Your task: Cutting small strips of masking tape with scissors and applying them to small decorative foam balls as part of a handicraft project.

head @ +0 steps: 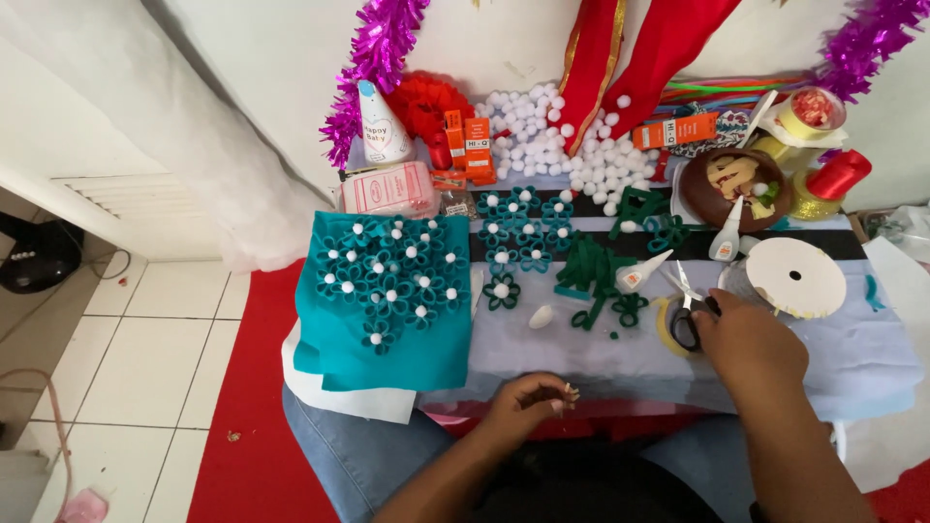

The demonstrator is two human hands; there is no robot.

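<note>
My right hand (pixel 746 334) rests on the black handles of a pair of scissors (pixel 686 298) on the low table's pale cloth (pixel 581 353). Their blades point away from me. My left hand (pixel 528 399) hovers at the table's near edge, fingers curled loosely with nothing visible in them. A teal felt sheet (pixel 334 339) covered with felt flowers and white pompoms lies to the left. Loose teal flowers (pixel 523 228) and dark green felt pieces (pixel 586 266) lie in the middle. A white glue bottle (pixel 641 272) lies next to the scissors.
A heap of white pompoms (pixel 542 131) sits at the back, with orange boxes (pixel 468 140), a cone hat (pixel 380 124) and purple tinsel (pixel 373 58). A white ribbon spool (pixel 796 276), a brown bowl (pixel 712 194) and a red spool (pixel 839 175) stand at right. Red mat (pixel 247 426) lies below.
</note>
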